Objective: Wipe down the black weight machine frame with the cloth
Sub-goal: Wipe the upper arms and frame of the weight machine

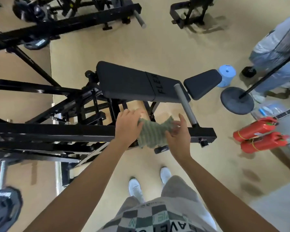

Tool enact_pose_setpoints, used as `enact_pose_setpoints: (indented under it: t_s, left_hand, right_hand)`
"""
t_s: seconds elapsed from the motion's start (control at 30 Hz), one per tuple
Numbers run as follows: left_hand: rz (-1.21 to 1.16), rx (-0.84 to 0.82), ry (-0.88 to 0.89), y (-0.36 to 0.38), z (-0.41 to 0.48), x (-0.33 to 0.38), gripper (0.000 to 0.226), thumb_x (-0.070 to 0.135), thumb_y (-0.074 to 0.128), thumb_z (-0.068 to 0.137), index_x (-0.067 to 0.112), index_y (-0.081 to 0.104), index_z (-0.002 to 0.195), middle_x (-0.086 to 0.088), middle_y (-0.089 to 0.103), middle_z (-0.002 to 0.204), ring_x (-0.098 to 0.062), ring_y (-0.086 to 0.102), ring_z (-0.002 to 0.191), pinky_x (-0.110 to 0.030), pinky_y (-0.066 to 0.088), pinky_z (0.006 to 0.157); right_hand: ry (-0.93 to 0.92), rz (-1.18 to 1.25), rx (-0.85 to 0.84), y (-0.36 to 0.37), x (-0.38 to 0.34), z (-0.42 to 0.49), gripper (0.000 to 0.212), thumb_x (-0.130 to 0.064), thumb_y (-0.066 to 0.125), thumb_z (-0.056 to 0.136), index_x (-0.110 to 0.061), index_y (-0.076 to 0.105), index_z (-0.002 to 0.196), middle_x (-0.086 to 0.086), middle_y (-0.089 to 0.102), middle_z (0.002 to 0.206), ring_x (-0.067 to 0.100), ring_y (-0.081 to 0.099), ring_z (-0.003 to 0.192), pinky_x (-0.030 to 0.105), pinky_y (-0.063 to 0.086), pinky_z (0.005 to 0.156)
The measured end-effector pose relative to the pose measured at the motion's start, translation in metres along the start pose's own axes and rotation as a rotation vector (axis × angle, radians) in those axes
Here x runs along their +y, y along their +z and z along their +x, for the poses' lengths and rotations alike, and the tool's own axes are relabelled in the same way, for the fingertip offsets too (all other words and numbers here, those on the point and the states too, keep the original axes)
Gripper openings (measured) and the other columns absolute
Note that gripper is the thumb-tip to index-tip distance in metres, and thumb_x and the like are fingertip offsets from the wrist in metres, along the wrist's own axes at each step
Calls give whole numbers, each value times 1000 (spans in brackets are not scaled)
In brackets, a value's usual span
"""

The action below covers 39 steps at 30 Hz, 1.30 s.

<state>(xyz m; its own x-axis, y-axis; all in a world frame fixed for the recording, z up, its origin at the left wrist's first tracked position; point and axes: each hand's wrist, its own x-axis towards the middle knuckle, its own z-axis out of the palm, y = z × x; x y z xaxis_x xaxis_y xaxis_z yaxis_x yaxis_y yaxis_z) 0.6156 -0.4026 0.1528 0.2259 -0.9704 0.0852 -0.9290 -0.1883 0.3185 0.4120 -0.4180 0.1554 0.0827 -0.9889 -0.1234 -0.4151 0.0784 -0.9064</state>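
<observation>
Ribbed green cloth (151,133) on boxy black frame (57,131)

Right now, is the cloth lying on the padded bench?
No, the green cloth is across the black frame beam, held by the left hand and the right hand, short of the bench pad.

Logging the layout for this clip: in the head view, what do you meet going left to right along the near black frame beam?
Black frame beam → left hand → green cloth → right hand → red canisters on the floor.
</observation>
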Motion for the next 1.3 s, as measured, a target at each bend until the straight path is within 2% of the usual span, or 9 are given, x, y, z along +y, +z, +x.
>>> enact_pose_setpoints:
  t_s: [0.1, 0.23, 0.3, 0.43, 0.57, 0.8, 0.93, 1.13, 1.3]
  left_hand:
    - [7, 114, 11, 0, -7, -10, 35, 29, 65, 92, 24, 62, 127, 4, 65, 124, -23, 54, 116, -39, 43, 99]
    - [-100, 287, 285, 11, -40, 3, 21, 15, 64, 92, 16, 71, 112, -3, 69, 118, -27, 60, 110, -43, 49, 93]
    - [-80, 242, 362, 30, -63, 17, 30, 17, 59, 94, 12, 70, 121, -9, 67, 128, -29, 59, 119, -44, 48, 101]
    - [27, 75, 237, 57, -76, 28, 51, 23, 48, 96, 8, 52, 145, -15, 49, 152, -32, 44, 143, -48, 34, 119]
    - [112, 82, 226, 66, -70, 34, 48, 22, 54, 101, 8, 51, 147, -16, 49, 153, -32, 43, 144, -48, 30, 122]
    - [166, 154, 296, 83, -69, 52, 43, 20, 59, 102, 7, 55, 143, -18, 51, 150, -31, 47, 142, -47, 37, 118]
    - [139, 156, 351, 95, -61, 74, 44, 18, 61, 101, 9, 56, 143, -16, 54, 149, -30, 49, 140, -46, 40, 116]
    - [118, 91, 463, 111, -43, 122, 47, 14, 60, 99, 9, 53, 145, -14, 55, 148, -29, 49, 140, -43, 38, 117]
    - [96, 21, 529, 122, -25, 157, 50, 20, 62, 98, 7, 52, 145, -15, 54, 148, -29, 49, 140, -43, 38, 117]
  right_hand:
    - [-246, -205, -22, 2, 12, -6, 57, 3, 67, 85, -15, 55, 138, -5, 54, 126, 4, 53, 111, 19, 49, 96]
    - [-501, -364, -85, 10, 36, -7, 49, 0, 71, 84, -9, 60, 131, 4, 59, 132, 18, 52, 123, 33, 44, 108]
    - [-551, -438, -123, 13, 51, -5, 51, -3, 74, 85, -8, 59, 133, 6, 59, 137, 22, 54, 127, 37, 42, 111]
    - [-657, -542, -105, 10, 75, 5, 39, -8, 64, 94, -7, 61, 133, 11, 59, 140, 30, 54, 131, 46, 40, 114]
    - [-665, -545, -55, 5, 83, 10, 37, -6, 70, 92, -6, 64, 129, 12, 61, 137, 32, 56, 127, 44, 40, 113]
    - [-657, -527, -11, -16, 105, 10, 40, -5, 72, 90, -5, 65, 129, 13, 61, 137, 30, 53, 129, 45, 40, 113]
    - [-650, -550, 24, -46, 116, 17, 33, -11, 61, 97, -4, 66, 128, 11, 63, 136, 28, 56, 129, 47, 42, 112]
    - [-494, -572, 61, -93, 138, 26, 40, -23, 44, 105, -3, 62, 135, 13, 60, 141, 30, 54, 133, 44, 41, 113]
    - [-327, -579, 89, -122, 142, 29, 41, -22, 48, 104, -5, 57, 141, 13, 53, 148, 30, 49, 138, 37, 43, 111]
